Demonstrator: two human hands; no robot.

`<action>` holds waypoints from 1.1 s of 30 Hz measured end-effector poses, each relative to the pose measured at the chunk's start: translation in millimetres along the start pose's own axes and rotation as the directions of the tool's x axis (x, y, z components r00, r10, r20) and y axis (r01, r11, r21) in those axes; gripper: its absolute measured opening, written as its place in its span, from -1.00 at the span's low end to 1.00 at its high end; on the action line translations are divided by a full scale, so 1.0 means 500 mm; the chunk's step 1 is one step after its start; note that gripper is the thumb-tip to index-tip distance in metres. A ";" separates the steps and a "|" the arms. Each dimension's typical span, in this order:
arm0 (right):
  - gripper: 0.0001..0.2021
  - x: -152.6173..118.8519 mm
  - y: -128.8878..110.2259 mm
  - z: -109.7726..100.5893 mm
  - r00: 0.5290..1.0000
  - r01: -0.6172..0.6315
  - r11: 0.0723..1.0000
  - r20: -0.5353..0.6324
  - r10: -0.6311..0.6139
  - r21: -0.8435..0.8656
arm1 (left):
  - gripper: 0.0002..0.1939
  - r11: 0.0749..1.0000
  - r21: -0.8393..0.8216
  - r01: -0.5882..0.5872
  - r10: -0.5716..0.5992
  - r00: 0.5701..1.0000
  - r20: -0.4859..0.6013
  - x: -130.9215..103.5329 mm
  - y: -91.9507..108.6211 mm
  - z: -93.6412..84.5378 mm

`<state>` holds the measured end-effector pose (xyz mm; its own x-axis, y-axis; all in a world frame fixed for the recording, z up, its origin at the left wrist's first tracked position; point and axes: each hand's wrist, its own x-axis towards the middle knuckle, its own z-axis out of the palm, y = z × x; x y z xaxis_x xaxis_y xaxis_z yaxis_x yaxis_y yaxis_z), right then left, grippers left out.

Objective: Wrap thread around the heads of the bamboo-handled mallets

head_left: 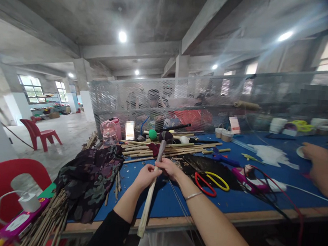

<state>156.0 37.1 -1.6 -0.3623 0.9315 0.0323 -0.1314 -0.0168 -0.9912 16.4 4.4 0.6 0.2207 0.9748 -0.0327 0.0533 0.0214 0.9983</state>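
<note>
A pale wooden stick [148, 203] slants upward in front of me, its lower end past the table's front edge. Its upper end has a grey covering [162, 148] whose material I cannot make out. My left hand [147, 175] is closed round the stick at mid-length. Just above, the fingers of my right hand [169, 167] pinch the stick below the grey part. Thin strands [178, 200] run down from near my right hand. Scissors [212, 183] with one red and one yellow handle lie to the right, their blades over dark cloth.
Behind my hands lies a pile of sticks [139, 151] with a green ball [152, 134]. Floral fabric [89, 181] covers the table's left side. Right are a purple-white power strip [247, 179], cables and another person's blurred hand [323, 169]. A perforated metal partition [225, 105] stands behind.
</note>
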 end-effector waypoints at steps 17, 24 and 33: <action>-0.66 -0.011 -0.022 -0.003 0.995 0.089 0.991 0.045 -0.094 0.103 | -0.61 0.978 -0.209 0.012 0.004 0.997 0.075 -0.003 0.014 0.010; -0.64 -0.004 -0.015 0.007 0.995 0.094 0.994 0.019 -0.095 0.052 | -0.59 0.997 -0.016 -0.081 0.078 0.986 -0.149 -0.014 0.014 0.018; -0.63 -0.014 -0.027 -0.005 0.990 0.042 0.988 0.130 -0.061 0.149 | -0.60 0.989 -0.148 -0.006 0.013 0.999 0.048 -0.018 0.026 0.013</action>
<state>162.4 31.6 11.4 -0.4702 0.8757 0.1094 -0.2828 -0.0320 -0.9587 21.5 -5.7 13.5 0.2683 0.9631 -0.0220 -0.0922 0.0484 0.9946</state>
